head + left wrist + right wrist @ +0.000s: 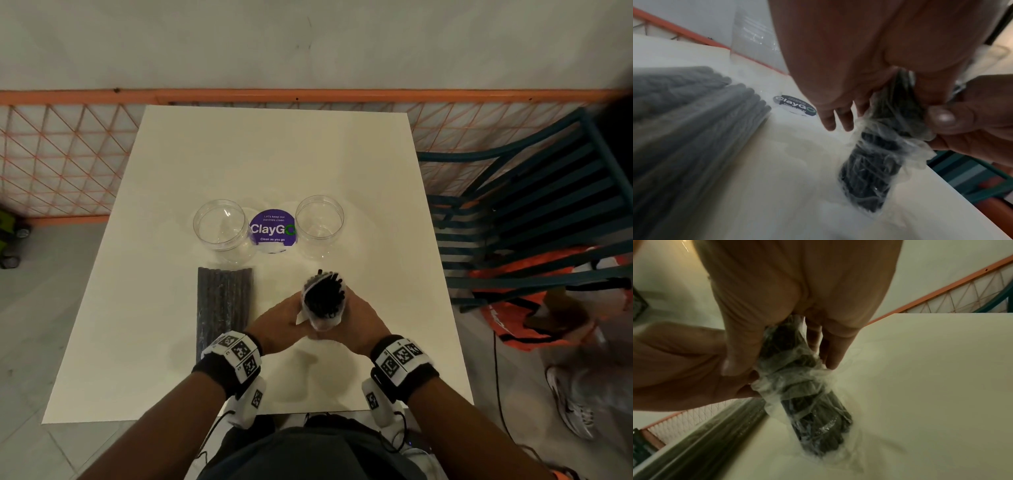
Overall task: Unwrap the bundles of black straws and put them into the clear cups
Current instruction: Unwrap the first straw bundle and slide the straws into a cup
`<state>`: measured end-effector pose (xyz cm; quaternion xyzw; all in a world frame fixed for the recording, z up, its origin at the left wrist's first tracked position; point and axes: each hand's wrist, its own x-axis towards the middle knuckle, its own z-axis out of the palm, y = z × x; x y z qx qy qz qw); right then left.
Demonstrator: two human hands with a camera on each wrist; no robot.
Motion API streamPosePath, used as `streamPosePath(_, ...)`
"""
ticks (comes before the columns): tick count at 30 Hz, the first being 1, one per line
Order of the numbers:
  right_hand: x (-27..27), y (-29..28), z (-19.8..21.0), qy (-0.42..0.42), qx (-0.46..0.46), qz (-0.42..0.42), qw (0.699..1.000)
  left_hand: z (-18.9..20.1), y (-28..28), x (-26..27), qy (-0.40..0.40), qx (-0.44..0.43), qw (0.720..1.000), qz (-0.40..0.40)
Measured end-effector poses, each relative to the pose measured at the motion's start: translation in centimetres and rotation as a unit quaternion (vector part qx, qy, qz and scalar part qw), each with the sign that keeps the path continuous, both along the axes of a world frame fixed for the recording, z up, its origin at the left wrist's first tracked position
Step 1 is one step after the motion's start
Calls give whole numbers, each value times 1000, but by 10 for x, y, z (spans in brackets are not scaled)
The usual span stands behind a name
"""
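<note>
One white table [171, 342] carries all the task's things, and one teal slatted chair [534, 219] stands beside its right edge. Two bundles of black straws are present. The first, a wrapped bundle [222, 308], lies flat on the table left of the hands, its far end near the left cup. The second, an upright bundle [323, 298], stands on its lower end on the table between the two hands, its clear plastic wrap [890, 146] bunched around the lower part and its top open, with straw tips exposed. The left hand [277, 325] closes on the upright bundle from the left, pinching the wrap; the right hand [363, 322] closes on it from the right, thumb and fingers curled round wrap and straws. Two clear cups stand upright farther back, well apart from the hands: a left cup [221, 228] and a right cup [319, 222]. One round purple sticker [272, 229] lies between them.
</note>
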<state>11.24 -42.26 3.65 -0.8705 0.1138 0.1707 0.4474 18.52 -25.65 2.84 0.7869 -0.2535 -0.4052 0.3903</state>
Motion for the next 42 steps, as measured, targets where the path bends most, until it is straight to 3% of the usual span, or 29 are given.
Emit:
streamPosePath(3,3,2,-8,7,-39,11,999,2,-5,-7,73,-58,995,32)
streamPosePath(7,14,7,-13,36,-77,7,996,-7,-18,-15,64,-154,971,173)
streamPosePath(12,29,16,4,80,-138,53,986,0,-26,-7,96,-112,951,271)
streamPosePath(15,33,18,20,45,-124,51,990,11,-29,7,160,-95,933,307)
streamPosePath(21,31,-8,49,-10,88,-8,996,38,-18,39,238,-164,898,331)
streamPosePath(23,29,-17,54,-58,78,-6,995,47,-19,45,252,-203,883,338)
streamPosePath(25,31,-21,59,-122,-17,29,992,56,-22,49,276,-227,871,337)
streamPosePath(27,35,-25,65,-198,-170,61,963,68,-27,54,309,-241,856,338)
streamPosePath(30,44,-32,75,-341,-309,127,879,87,-34,61,322,-245,852,332)
streamPosePath(33,60,-32,80,-451,-305,200,815,98,-42,60,314,-245,866,304)
streamPosePath(35,74,-32,82,-488,-270,228,798,103,-46,61,307,-256,873,279)
streamPosePath(37,88,-34,84,-492,-226,231,809,105,-48,69,294,-255,877,282)
streamPosePath(39,97,-38,83,-489,-158,185,838,107,-47,80,285,-237,890,266)
streamPosePath(42,105,-34,94,-393,97,-32,914,116,-48,95,256,-181,925,215)
